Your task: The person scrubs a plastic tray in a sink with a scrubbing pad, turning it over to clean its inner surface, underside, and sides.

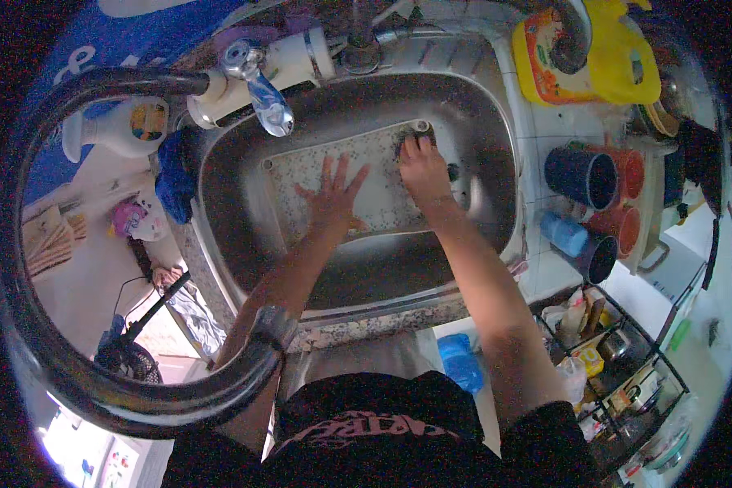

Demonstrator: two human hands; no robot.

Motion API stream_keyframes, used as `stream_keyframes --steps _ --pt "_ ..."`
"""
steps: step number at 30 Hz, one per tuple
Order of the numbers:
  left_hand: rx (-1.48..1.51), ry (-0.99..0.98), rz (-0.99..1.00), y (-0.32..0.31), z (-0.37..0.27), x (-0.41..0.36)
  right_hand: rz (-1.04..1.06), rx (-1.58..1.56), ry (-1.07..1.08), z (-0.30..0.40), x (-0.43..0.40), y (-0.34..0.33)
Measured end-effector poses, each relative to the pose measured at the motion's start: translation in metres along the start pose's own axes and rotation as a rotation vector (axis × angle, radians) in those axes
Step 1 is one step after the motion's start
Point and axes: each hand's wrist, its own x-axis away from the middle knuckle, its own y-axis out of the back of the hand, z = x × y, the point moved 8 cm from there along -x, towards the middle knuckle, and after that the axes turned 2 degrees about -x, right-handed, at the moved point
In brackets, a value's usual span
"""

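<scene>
A rectangular speckled cutting board (287, 207), which looks like glass, lies in the stainless steel sink (372, 268). Small round feet show at its two far corners. My left hand (332, 195) rests flat on the board's left half, fingers spread, holding nothing. At the far right corner, my right hand (424, 168) presses down with bent fingers on a dark scouring pad (430, 133), mostly hidden under the fingers. Just right of that hand is the dark drain hole (453, 172).
A faucet with a chrome lever (268, 104) juts over the sink's far left. Its dark curved pipe (128, 415) loops across the left foreground. A blue cloth (175, 177) hangs beside the rim. To the right stand a yellow jug (625, 55), dark cups (579, 177) and a stove grate (640, 366).
</scene>
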Motion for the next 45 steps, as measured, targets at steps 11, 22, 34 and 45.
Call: stream_keyframes --steps 11,22,34,45 --pt "-0.071 0.033 0.023 -0.001 0.003 -0.001 -0.163 -0.163 -0.409 -0.007 -0.003 0.001" --pt "-0.026 0.007 0.083 0.007 -0.001 0.0 -0.279 -0.146 -0.322 -0.003 0.0 -0.005" --pt "-0.021 0.032 0.033 -0.011 0.005 -0.003 -0.087 -0.09 -0.409 -0.001 -0.004 -0.014" --pt "0.009 0.01 0.115 -0.002 0.013 0.012 0.041 -0.247 -0.362 0.006 0.001 -0.032"
